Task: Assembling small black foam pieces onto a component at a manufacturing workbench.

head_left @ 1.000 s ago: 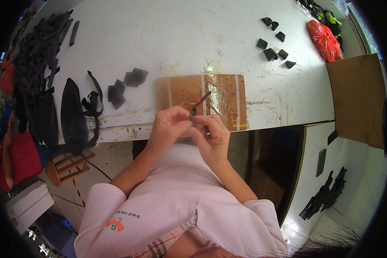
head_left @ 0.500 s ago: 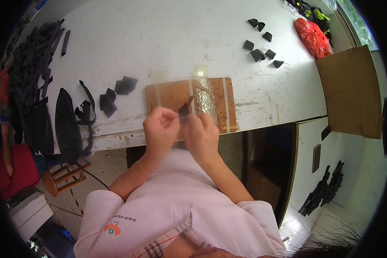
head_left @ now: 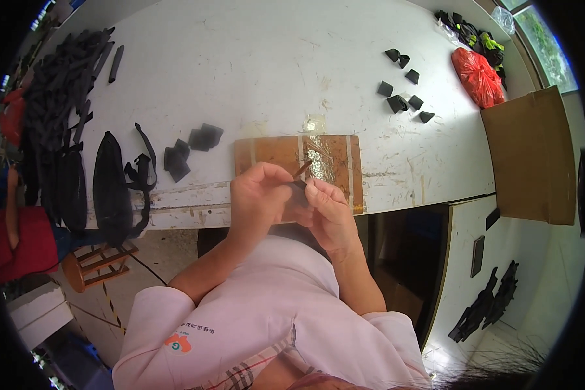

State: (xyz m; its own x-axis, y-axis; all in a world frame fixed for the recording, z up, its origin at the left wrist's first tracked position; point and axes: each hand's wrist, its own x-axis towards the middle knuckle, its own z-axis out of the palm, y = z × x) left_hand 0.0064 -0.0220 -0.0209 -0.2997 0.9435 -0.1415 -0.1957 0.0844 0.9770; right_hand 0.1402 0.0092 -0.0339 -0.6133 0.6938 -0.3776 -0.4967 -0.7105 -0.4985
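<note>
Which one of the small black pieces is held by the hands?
The black piece pinched between the left hand and right hand; the loose pieces to left and upper right lie untouched on the white table.

black piece [head_left: 298, 188], brown board [head_left: 266, 153], white table [head_left: 240, 71], red bag [head_left: 478, 77], pale pink shirt [head_left: 253, 305], plaid trim [head_left: 246, 375]

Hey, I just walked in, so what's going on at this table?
A person is working bare-handed at a white table. The left hand and right hand are close together, pinching a small dark piece over the near part of a brown board. Flat dark squares lie left of the board, a heap of dark strips farther left, and small black pieces are scattered beyond it to the right.
</note>
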